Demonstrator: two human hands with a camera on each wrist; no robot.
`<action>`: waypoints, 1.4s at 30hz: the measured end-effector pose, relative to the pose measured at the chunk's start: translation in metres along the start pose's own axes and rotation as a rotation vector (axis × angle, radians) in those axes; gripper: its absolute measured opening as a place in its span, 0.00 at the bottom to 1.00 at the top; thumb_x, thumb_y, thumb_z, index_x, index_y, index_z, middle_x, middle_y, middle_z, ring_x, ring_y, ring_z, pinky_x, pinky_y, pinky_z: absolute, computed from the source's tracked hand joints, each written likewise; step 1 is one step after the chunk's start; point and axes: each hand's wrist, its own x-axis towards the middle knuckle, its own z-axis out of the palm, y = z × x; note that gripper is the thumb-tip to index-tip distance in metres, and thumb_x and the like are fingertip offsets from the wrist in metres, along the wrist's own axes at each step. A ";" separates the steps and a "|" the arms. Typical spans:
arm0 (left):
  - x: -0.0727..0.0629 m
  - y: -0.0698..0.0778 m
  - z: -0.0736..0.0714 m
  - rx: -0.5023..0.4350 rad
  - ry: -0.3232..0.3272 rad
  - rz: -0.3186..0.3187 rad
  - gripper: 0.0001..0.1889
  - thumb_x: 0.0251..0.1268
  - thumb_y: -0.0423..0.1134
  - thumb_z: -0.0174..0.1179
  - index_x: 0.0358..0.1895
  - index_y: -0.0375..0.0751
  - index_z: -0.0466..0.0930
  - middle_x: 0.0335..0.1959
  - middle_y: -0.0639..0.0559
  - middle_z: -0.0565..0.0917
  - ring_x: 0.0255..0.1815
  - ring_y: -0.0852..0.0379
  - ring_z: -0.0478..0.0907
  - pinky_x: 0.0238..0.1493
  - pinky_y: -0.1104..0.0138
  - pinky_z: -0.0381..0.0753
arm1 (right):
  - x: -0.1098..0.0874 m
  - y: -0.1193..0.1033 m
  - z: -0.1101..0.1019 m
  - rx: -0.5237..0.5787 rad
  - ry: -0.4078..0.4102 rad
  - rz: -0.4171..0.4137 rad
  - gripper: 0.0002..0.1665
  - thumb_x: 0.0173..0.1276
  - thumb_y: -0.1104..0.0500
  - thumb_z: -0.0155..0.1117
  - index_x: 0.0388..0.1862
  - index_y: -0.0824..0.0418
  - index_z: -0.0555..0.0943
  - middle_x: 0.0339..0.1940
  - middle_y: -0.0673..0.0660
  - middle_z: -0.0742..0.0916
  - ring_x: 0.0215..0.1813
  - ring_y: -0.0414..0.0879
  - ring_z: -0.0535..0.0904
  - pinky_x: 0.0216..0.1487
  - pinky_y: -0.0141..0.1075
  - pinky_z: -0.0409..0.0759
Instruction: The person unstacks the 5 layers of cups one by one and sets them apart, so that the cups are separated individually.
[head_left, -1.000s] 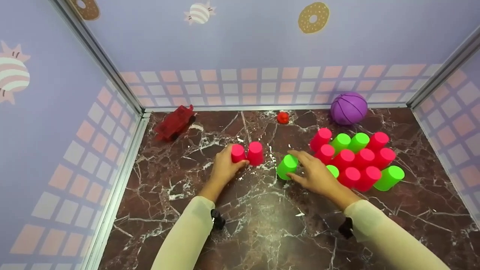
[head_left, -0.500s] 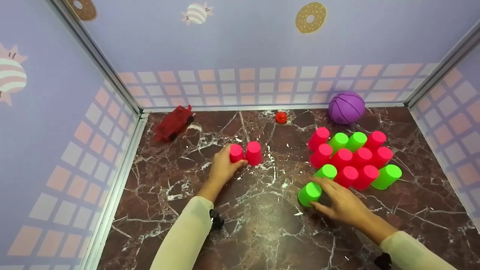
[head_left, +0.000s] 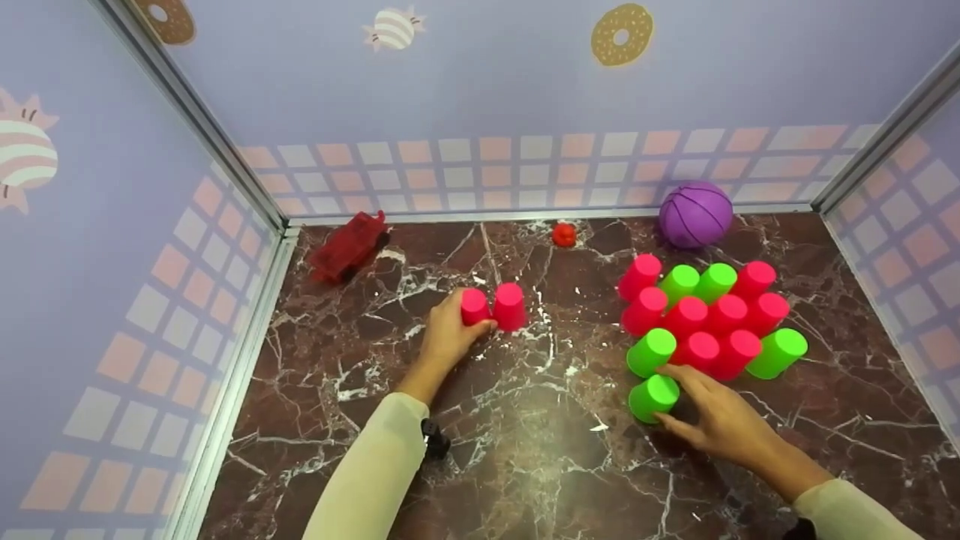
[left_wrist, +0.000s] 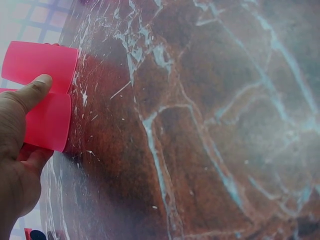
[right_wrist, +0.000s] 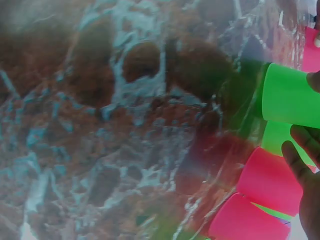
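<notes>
Upside-down plastic cups, pink and green, stand on the dark marbled surface. In the head view my left hand (head_left: 448, 334) grips a pink cup (head_left: 474, 307), its thumb across the front; in the left wrist view the thumb lies on that pink cup (left_wrist: 47, 122). Another pink cup (head_left: 509, 307) stands close beside it. My right hand (head_left: 724, 416) holds a green cup (head_left: 652, 399) from its right side between thumb and fingers, as the right wrist view also shows for the green cup (right_wrist: 290, 95). Just behind stands a second green cup (head_left: 651, 352), at the corner of the cup cluster.
Several pink cups (head_left: 727, 315) and green cups stand packed together on the right, with a green cup (head_left: 778, 352) at their right end. Behind are a purple ball (head_left: 696, 215), a small red object (head_left: 564, 235) and a red toy vehicle (head_left: 349, 247). Patterned walls (head_left: 480, 90) enclose the surface.
My right hand has carried the green cup from the middle to the right and nearer, to in front of the cluster's near-left green cup. My left hand stays on its pink cup.
</notes>
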 end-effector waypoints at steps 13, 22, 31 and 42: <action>-0.006 0.016 -0.013 -0.079 0.016 0.026 0.35 0.52 0.51 0.88 0.62 0.44 0.83 0.52 0.45 0.93 0.54 0.46 0.92 0.61 0.52 0.89 | -0.004 0.007 0.002 -0.002 -0.012 0.029 0.47 0.50 0.59 0.92 0.69 0.66 0.80 0.58 0.59 0.91 0.58 0.53 0.92 0.73 0.12 0.64; -0.004 0.009 -0.006 -0.034 0.008 0.002 0.37 0.51 0.52 0.88 0.63 0.44 0.83 0.53 0.46 0.93 0.54 0.45 0.92 0.59 0.51 0.90 | -0.004 0.006 0.000 0.004 -0.010 0.002 0.52 0.49 0.60 0.93 0.72 0.68 0.78 0.62 0.61 0.90 0.61 0.57 0.90 0.77 0.12 0.57; -0.001 0.002 -0.001 -0.005 0.006 -0.006 0.38 0.51 0.55 0.87 0.65 0.46 0.83 0.54 0.47 0.93 0.55 0.47 0.92 0.60 0.52 0.90 | 0.001 0.009 -0.014 -0.038 0.044 -0.087 0.53 0.49 0.53 0.94 0.73 0.65 0.80 0.62 0.58 0.89 0.58 0.52 0.89 0.72 0.19 0.74; -0.004 0.014 -0.009 -0.036 0.003 -0.019 0.37 0.50 0.53 0.88 0.63 0.45 0.83 0.54 0.47 0.93 0.56 0.47 0.92 0.62 0.52 0.89 | 0.061 0.003 -0.041 -0.161 0.105 -0.195 0.37 0.73 0.34 0.71 0.62 0.63 0.85 0.46 0.57 0.87 0.37 0.45 0.77 0.29 0.38 0.83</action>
